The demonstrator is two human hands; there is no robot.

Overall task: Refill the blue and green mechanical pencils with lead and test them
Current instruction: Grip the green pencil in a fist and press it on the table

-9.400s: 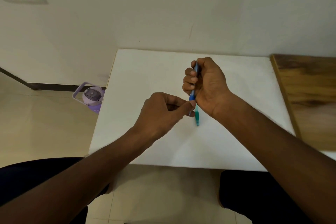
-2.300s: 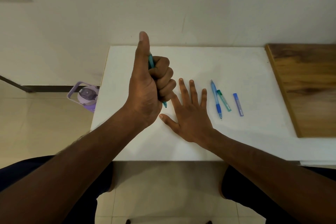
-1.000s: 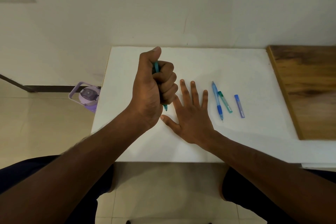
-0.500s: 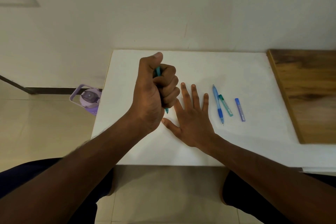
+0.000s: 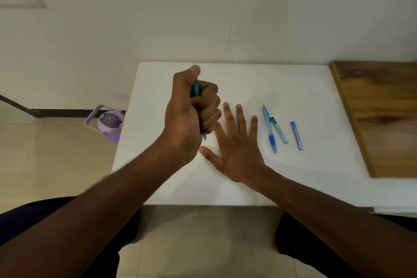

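Stage: we are judging blue done, green in testing | left hand (image 5: 187,117) grip fisting the green pencil (image 5: 196,88), thumb on cap, tip down | right hand (image 5: 237,146) lying spread on surface (image 5: 293,83) | blue pencil (image 5: 269,130) lying at 3 o'clock of it.

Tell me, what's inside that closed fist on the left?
The left hand grips a green mechanical pencil. Its top shows under the thumb and its tip pokes out below; the curled fingers cover the barrel between. The right hand lies flat on the white table.

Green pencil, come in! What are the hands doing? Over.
Left hand fists green pencil, thumb on top. Right hand flat on table. Blue pencil lies aside. Nothing blocking.
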